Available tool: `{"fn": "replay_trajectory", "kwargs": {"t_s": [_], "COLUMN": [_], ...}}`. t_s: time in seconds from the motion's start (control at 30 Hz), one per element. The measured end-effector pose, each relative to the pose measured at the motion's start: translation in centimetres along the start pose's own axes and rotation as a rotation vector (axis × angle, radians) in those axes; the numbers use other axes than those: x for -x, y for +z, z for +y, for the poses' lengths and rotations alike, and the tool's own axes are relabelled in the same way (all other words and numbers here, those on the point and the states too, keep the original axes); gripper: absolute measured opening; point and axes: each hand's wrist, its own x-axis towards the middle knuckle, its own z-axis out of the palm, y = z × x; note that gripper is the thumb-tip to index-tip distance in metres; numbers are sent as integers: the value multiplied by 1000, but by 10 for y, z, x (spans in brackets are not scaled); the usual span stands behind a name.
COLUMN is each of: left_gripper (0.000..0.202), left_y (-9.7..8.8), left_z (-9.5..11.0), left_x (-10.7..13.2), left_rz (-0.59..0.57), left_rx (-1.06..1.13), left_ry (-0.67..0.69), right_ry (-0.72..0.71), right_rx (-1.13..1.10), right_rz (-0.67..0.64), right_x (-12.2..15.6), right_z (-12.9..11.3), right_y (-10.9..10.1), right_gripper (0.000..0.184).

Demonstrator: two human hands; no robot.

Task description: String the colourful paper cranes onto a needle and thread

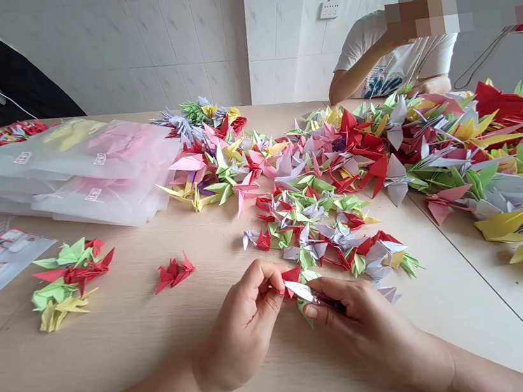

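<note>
both forearms [137, 390] are bare, tapering to bare wrists [205, 372] and short-nailed fingers [261, 276].

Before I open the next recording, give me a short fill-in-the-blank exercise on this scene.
1. The folded paper pinched by the left hand is coloured ____.
2. The pointed tool is held in the person's ____.
3. Plastic bags lie on the ____ side of the table.
4. The wall socket's colour is ____.

Missing words: red; right hand; left; white.

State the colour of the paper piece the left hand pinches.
Red paper piece, head view.
</note>
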Motion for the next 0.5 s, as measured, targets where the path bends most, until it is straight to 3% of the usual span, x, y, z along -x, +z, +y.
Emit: {"fn": "replay_trajectory", "kwargs": {"t_s": [0.3, 0.5], "left_gripper": [12, 11], "left_y": [1, -1], "left_z": [0, 0], "left_x": [-1, -1], "left_rz": [19, -13], "left_rx": [48, 36], "left_ry": [19, 15], "right_ry": [-21, -15], "right_rx": [-9, 22], "right_rz": [98, 45], "right_x": [0, -1], "right_z": [1, 3], "right_y": [-1, 0], "right_gripper": [25, 24]}}
